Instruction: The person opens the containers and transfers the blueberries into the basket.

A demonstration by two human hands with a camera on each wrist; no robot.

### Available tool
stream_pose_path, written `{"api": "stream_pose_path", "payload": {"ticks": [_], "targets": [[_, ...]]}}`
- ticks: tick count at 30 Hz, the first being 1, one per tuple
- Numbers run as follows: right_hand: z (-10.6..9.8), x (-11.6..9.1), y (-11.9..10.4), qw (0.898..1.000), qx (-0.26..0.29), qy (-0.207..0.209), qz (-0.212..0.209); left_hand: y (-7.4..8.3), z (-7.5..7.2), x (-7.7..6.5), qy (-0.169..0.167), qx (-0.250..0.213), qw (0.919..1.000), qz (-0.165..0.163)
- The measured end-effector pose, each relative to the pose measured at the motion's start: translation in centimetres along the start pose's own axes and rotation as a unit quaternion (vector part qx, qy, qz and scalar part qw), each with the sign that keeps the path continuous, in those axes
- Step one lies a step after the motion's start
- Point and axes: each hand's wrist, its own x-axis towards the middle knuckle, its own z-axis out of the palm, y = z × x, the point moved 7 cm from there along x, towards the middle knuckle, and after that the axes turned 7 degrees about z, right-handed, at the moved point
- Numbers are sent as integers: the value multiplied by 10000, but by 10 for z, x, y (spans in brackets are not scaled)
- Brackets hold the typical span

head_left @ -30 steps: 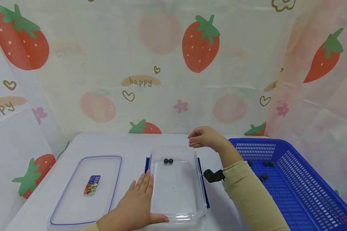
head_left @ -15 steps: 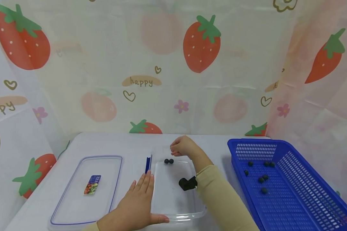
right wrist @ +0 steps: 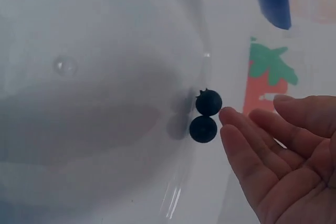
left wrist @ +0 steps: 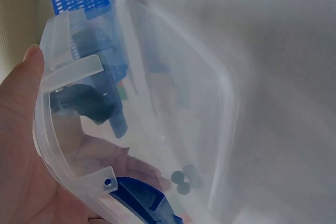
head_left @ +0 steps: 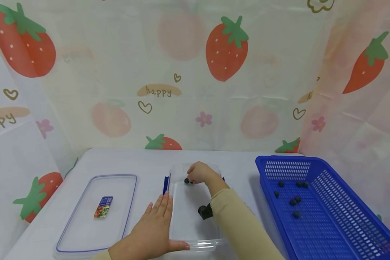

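Observation:
A clear plastic box (head_left: 185,225) with blue side clips stands in front of me. My left hand (head_left: 154,225) lies along its left side with straight fingers, the thumb (left wrist: 34,59) against the front end. Two dark blueberries (right wrist: 206,114) sit side by side at the far end inside, one showing its crown. Over that end reaches my right hand (head_left: 199,172), its fingertips right beside the berries and partly covering one in the head view. Between the right thumb and fingers (right wrist: 236,148) nothing shows in the right wrist view; they are loosely bent and apart.
A blue perforated basket (head_left: 338,231) on the right holds several more blueberries (head_left: 293,202). Left of the box lies its clear lid (head_left: 78,231) with a blue rim and a printed label (head_left: 103,207). A strawberry-print cloth (head_left: 195,119) hangs behind the white table.
My right hand has moved left from beside the basket and down into the far end of the box, close to the two blueberries. The left hand has stayed put.

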Motion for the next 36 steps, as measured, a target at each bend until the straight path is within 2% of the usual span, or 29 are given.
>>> {"api": "stream_pose_path", "payload": {"ticks": [4, 9, 14, 22, 31, 33, 36], "targets": [[5, 2, -2, 9978, -663, 13, -74, 0, -1, 0, 20, 37, 10000, 20], [16, 7, -5, 9890, -1459, -41, -245, -1, -2, 1, 87, 92, 9999, 58], [27, 11, -8, 9816, -1863, -124, -397, 0, -3, 0, 133, 53, 9999, 74], [40, 14, -10, 9801, -1864, -325, -598, 2, -2, 0, 99, -128, 9998, 91], [44, 11, -15, 9798, -1730, -446, -900, 0, -1, 0, 91, -127, 9999, 15], [43, 10, -15, 9846, -1465, -494, -816, -1, 0, 0, 65, -155, 9999, 8], [42, 9, -15, 9927, -766, -583, -731, 0, 0, 0, 57, -186, 9998, 8]]}}
